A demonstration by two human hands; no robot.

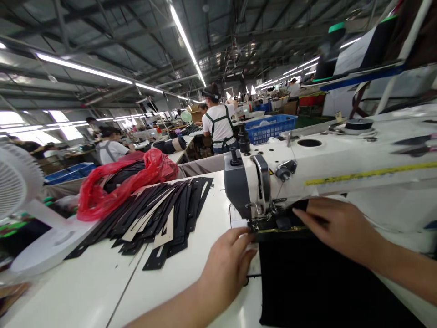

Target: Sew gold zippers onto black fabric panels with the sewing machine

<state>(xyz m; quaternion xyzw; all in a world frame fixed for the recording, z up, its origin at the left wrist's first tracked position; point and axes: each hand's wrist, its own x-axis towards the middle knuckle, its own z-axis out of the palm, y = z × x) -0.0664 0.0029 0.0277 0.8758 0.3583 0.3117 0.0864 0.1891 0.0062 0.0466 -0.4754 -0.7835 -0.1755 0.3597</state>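
Note:
A white sewing machine [341, 155] stands at the right, its dark needle end over a black fabric piece [307, 278]. A gold zipper-like strip [280, 230] runs along the fabric's top edge under the needle area. My left hand [228, 259] is at the fabric's upper left corner, fingers bent together; what they pinch is too small to make out. My right hand [334, 223] is closed on the black fabric, right of the needle area, thumb and fingers near its upper edge.
Left of the machine lie many black strips [164, 214], some beige, on the white table [170, 291]. Behind them is a red plastic bag [102, 196]. A white fan [44, 223] stands far left. Beyond are a blue crate [271, 130] and a person in white [218, 123].

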